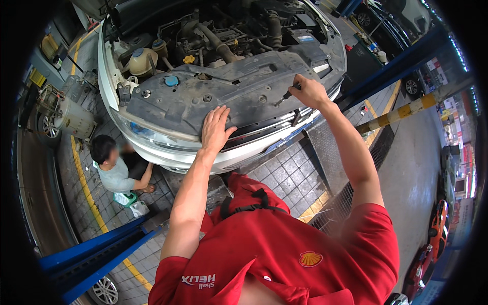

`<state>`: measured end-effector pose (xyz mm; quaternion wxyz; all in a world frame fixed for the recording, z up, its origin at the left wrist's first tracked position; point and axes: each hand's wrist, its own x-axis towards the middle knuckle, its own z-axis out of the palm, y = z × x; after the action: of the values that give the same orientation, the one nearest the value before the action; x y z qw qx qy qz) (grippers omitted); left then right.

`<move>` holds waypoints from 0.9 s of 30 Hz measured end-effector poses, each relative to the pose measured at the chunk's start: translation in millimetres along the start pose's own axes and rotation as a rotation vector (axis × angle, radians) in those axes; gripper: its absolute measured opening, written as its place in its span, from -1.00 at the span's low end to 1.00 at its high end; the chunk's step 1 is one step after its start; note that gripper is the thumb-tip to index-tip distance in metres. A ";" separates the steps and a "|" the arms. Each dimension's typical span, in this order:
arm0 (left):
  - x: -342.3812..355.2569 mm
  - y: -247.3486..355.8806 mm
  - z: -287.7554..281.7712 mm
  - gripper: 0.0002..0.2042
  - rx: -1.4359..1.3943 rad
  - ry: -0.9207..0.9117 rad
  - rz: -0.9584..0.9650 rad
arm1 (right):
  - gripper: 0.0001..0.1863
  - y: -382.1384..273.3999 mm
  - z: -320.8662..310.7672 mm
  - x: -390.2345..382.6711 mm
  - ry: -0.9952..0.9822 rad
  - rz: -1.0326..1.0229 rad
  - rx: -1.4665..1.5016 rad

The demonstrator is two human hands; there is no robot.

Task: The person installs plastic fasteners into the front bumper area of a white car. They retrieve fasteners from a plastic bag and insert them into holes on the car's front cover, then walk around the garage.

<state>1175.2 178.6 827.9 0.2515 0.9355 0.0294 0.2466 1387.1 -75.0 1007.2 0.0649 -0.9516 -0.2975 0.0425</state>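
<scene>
Under the right hand [310, 92], closed around a screwdriver-like tool [286, 96], lies the black cover [233, 92], left hand [215, 130] flat and empty on it farther left; likely fastener work, next calling for a steady, squarely seated tip.

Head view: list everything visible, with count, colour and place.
car: one, white, top centre
engine: one, dark, in the car
panel: one, black, across the car's front
blue cap: one, blue, panel's left
yellow cap: one, yellow, behind panel
tool: one, dark, in right grip
co-worker: one, pale shirt, left of car
large blue beams: two, blue, lower left, upper right
striped post: one, yellow and white, right
background cars: several, various colours, both sides
shirt: one, red, bottom centre
left grip: one, bare, on panel
right grip: one, bare, round tool
</scene>
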 end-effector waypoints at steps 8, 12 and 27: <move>-0.4 0.9 -0.5 -0.32 0.003 0.004 0.005 | -0.59 20.2 -10.6 27.0 -0.160 -0.048 0.128; -0.5 0.8 0.0 -0.32 -0.003 -0.007 -0.013 | -0.62 9.4 -19.3 23.7 -0.237 -0.192 0.020; -0.3 1.9 0.3 -0.33 0.000 -0.002 -0.022 | -0.47 -10.2 4.6 23.0 0.082 -0.301 -0.228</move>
<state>1174.9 176.8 828.5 0.2543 0.9353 0.0397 0.2427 1399.6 -53.2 1003.3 -0.0254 -0.8984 -0.4365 -0.0406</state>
